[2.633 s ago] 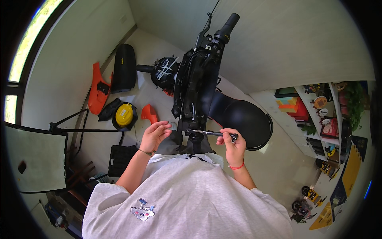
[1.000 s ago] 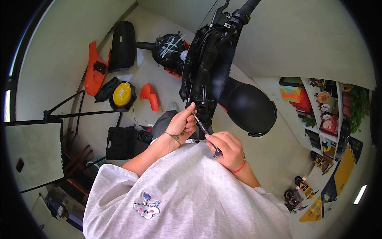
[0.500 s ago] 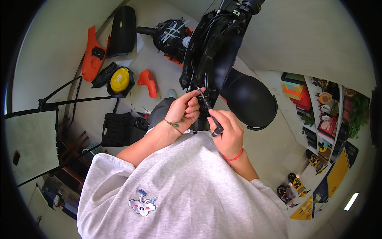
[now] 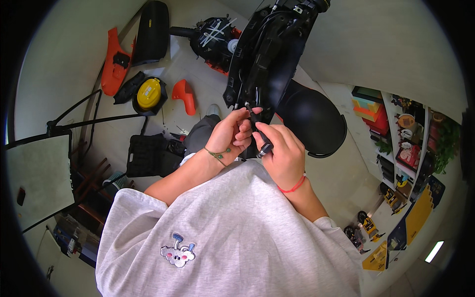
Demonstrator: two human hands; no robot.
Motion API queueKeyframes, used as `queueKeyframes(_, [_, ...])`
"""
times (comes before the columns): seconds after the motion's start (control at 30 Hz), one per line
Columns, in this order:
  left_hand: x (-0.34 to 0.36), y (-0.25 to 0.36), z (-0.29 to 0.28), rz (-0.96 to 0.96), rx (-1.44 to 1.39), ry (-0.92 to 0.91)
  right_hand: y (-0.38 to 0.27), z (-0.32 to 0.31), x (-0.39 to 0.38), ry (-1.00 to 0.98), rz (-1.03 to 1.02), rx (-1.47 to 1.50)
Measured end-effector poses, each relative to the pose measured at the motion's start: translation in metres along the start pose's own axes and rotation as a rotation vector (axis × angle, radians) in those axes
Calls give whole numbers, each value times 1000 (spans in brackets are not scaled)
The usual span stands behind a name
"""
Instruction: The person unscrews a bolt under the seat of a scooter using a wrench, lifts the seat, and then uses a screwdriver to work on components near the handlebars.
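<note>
My right hand (image 4: 284, 154) is closed round the black handle of a screwdriver (image 4: 266, 150), its shaft pointing up and left. At the tool's tip is a small silvery fitting (image 4: 247, 104). The fingers of my left hand (image 4: 226, 132) are pinched beside that tip; what they hold, if anything, is hidden. Both hands are at the near end of a partly stripped black scooter body (image 4: 260, 67), which shows cables and bare fixings. A large, rounded black panel (image 4: 312, 121) lies to the right of my hands.
On the floor to the left lie orange panels (image 4: 115, 69), a black seat (image 4: 151, 32), a yellow round piece (image 4: 149, 94) and an open black tool case (image 4: 148, 156). A black part bound with white ties (image 4: 213, 37) sits beyond. Shelves (image 4: 391, 133) stand right; a framed board (image 4: 39, 173) stands left.
My right hand has slid a little up and forward along the screwdriver, closer to my left fingers. The left hand keeps its pinch at the tip. The whole view has shifted slightly.
</note>
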State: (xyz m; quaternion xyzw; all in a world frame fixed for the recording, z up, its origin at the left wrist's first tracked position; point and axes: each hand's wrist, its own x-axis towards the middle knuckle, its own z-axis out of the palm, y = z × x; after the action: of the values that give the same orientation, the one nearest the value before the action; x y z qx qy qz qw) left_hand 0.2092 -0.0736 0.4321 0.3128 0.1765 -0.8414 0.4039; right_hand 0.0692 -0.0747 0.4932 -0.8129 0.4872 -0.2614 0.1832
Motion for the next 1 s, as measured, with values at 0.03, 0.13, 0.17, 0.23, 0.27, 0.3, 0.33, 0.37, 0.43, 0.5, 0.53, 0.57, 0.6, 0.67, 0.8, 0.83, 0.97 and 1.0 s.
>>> queueKeyframes(0.03, [-2,0,3,-33,-12,-31,0,-1,0,-12,-5,-13])
queueKeyframes(0.13, [-1,-3,4,-80,-31,-73,6,3,-3,-4,-57,-40])
queueKeyframes(0.17, [1,-4,2,-87,-52,-75,8,3,-3,2,-58,-33])
queueKeyframes(0.23, [3,-4,-1,-96,-95,-81,10,4,-3,14,-63,-17])
queueKeyframes(0.27, [4,-5,1,-94,-108,-51,7,2,0,-12,-23,28])
queueKeyframes(0.3, [5,-6,1,-83,-84,-33,8,2,-1,-30,-30,42])
queueKeyframes(0.33, [4,-6,1,-72,-58,-16,10,3,-2,-48,-36,57])
queueKeyframes(0.37, [4,-6,1,-61,-33,2,11,4,-3,-66,-41,71])
queueKeyframes(0.43, [2,-8,3,-71,-26,33,12,5,-4,-33,-76,44])
queueKeyframes(0.5, [-1,-10,6,-78,-66,1,13,8,-1,15,-123,8])
queueKeyframes(0.53, [-3,-11,5,-70,-84,-73,13,11,-1,33,-117,23])
queueKeyframes(0.57, [-3,-11,4,-69,-111,-71,15,14,-2,52,-112,38])
queueKeyframes(0.6, [-2,-10,3,-68,-139,-69,16,17,-2,70,-107,54])
queueKeyframes(0.67, [3,-10,-4,-102,-212,-135,19,23,-5,91,-89,121])
queueKeyframes(0.8, [11,-16,-11,-33,-69,-106,18,22,0,-4,-93,198])
queueKeyframes(0.83, [10,-16,-11,-44,-44,-83,19,22,0,-30,-119,188])
queueKeyframes(0.97, [-1,-11,5,-102,-165,-46,25,19,6,83,-156,99])
queueKeyframes(1.0, [-1,-11,4,-105,-179,-89,28,19,5,80,-142,98])
